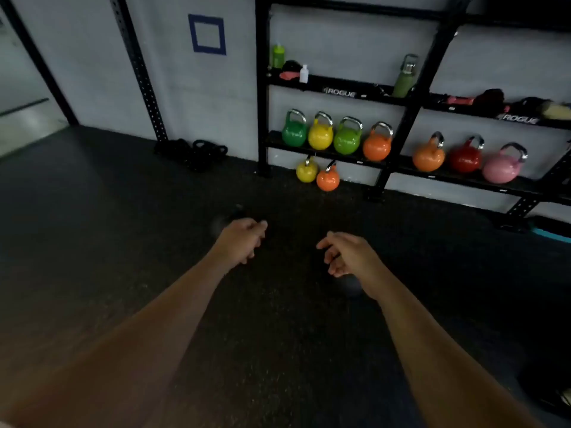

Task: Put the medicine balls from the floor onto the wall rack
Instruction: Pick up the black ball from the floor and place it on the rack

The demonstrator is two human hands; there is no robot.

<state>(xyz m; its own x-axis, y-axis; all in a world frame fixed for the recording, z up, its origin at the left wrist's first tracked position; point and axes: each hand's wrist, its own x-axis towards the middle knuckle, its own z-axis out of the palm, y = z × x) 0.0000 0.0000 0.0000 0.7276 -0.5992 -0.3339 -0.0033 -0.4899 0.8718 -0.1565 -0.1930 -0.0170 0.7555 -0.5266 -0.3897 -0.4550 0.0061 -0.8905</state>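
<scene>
Both my arms reach forward over the dark rubber floor. My left hand (244,240) and my right hand (346,254) hold nothing; their fingers are loosely curled and apart. A dim, dark rounded shape (350,287) lies on the floor just under my right wrist, and another blurred dark shape (227,217) sits just beyond my left hand; the dark view hides whether they are medicine balls. The black wall rack (262,118) stands ahead at the wall.
The rack's low shelf carries coloured kettlebells (349,139), and two more (318,176) stand on the floor under it. Bottles (404,77) and small items sit on the upper shelf. Black coiled items (197,152) lie at the wall by a perforated upright (139,69).
</scene>
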